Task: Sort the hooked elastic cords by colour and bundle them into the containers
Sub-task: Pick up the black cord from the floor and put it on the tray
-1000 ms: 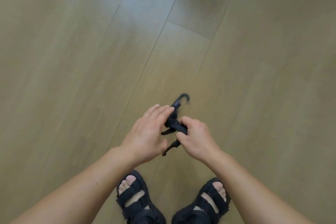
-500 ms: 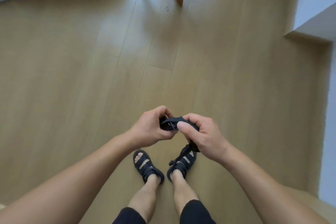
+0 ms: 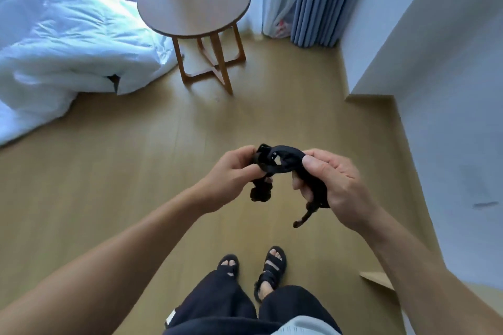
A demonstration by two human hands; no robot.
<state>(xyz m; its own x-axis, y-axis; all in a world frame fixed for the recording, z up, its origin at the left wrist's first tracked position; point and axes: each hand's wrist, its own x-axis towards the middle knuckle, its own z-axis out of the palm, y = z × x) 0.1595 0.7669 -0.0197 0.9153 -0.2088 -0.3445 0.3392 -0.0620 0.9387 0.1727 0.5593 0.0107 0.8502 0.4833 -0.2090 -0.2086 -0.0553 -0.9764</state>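
Both hands held a black elastic cord (image 3: 283, 156) in the air above the wooden floor (image 3: 114, 171), near the middle of the view. The left hand (image 3: 234, 168) was clenched around one end, where a bunched loop hung below its fingers. The right hand (image 3: 329, 179) gripped the other end, a hook (image 3: 303, 216) dangling beneath it. The cord arched between them. At 12 o'clock stood a round wooden desk (image 3: 193, 0), a white duvet (image 3: 62, 43) at 10 o'clock, blue curtains (image 3: 318, 0) at 1 o'clock.
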